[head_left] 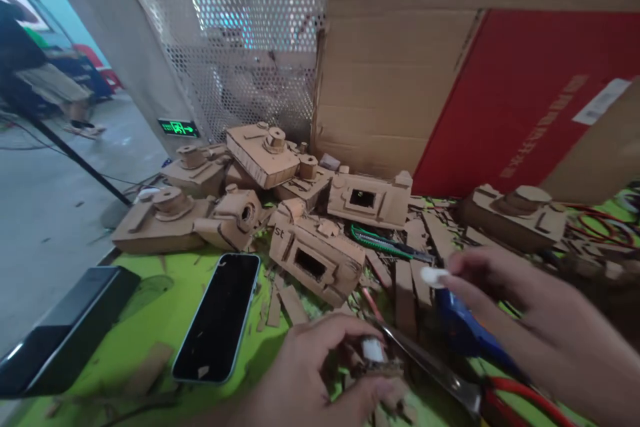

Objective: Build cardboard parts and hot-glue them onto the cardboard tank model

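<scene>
Thumb and fingertips of the right grip [530, 320] pinch a small white disc [431, 276], held out at their very ends. The left grip [313, 363] is curled about a cardboard piece [384, 369], with a white plug [373, 349] standing up between its fingers and thumb; what binds the two together is too blurred to tell.

Just below the right grip lies a blue tool [465, 327]. Scissors [435, 365] stretch across the space between the grips, blades toward the far side, red handles under the right. Beyond the left grip sits a cardboard camera [347, 260], and a green cutter [383, 241] lies past both. The phone [220, 320] is to the left grip's left, flat on the table [145, 327].

The likeliest mishap is a dropped disc: only a little of it seems covered, so a slip could send it among the cardboard strips [405, 290] below the right grip, where it would be awkward to find. Squeezing too hard with the left grip might crush the cardboard piece or tilt the plug. Either grip could also brush the scissors, since the blades lie so near both; a nudge there might shift the blue tool too.
</scene>
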Motion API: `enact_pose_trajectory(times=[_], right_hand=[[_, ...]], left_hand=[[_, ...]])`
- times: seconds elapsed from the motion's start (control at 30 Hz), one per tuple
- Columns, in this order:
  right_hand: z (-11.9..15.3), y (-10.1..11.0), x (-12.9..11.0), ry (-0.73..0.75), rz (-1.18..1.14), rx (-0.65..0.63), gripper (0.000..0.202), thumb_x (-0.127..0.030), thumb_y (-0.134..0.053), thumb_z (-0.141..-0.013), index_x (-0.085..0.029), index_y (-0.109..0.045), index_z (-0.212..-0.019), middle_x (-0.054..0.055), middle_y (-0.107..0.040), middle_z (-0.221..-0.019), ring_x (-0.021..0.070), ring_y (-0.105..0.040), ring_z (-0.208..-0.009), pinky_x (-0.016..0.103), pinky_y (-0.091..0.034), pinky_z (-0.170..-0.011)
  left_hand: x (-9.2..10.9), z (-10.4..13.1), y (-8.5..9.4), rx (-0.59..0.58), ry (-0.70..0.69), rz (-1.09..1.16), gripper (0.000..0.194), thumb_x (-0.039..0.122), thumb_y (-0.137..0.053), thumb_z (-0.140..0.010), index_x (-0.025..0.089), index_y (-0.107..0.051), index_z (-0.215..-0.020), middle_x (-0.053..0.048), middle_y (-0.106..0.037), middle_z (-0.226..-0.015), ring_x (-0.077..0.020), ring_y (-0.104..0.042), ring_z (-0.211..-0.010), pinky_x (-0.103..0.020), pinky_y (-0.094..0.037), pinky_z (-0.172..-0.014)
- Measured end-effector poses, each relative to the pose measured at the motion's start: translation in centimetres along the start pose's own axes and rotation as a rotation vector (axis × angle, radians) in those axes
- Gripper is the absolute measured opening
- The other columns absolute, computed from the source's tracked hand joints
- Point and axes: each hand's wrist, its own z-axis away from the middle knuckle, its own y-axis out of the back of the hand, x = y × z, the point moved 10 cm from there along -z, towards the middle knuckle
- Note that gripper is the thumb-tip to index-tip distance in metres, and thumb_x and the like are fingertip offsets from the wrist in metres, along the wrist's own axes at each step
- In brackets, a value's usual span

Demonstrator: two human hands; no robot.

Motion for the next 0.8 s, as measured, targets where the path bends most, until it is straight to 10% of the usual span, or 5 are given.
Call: enact_pose_trajectory(times=[0.27,0.6,0.8], right_hand=[[-0.9,-7.1,-0.5,-0.012,-0.005,-0.272,0.026,-0.037,-0.046,-0.104,-0.027,-0.065,-0.088,0.003,-0.074,-0.079,0.0227,-0.071,-0.068,0.033,-0.053,-0.063],[-1.8,-7.0,0.6,-0.139,0.061,-0.256,0.022,-0.031,-0.051,-0.101,-0.025,-0.067,-0.089,0.007,-0.079,-0.085,0.0272,-0.075,-0.079,0.036,-0.053,-0.071],[-1.1,-3.1,-0.3,-0.121,0.087,-0.237,0.025,-0.035,-0.049,-0.105,-0.027,-0.07,-0.096,0.005,-0.079,-0.092,0.0254,-0.074,-0.081,0.037,-0.055,-0.073]], left_hand=[[1.6,-0.2,0.8,0.016,-0.227,0.017,0.037,0.036,-0.083,-0.081,0.017,-0.083,-0.112,-0.012,-0.081,-0.105,-0.0271,-0.077,-0.091,-0.034,-0.061,-0.079],[1.2,-0.2,0.8,0.038,-0.232,-0.093,0.025,0.025,-0.08,-0.088,0.03,-0.079,-0.112,-0.002,-0.08,-0.111,-0.0222,-0.077,-0.101,-0.03,-0.062,-0.09],[-0.7,-0.4,0.7,0.066,-0.141,0.008,0.025,0.026,-0.079,-0.09,0.031,-0.081,-0.114,-0.005,-0.079,-0.117,-0.0237,-0.079,-0.1,-0.028,-0.068,-0.08]])
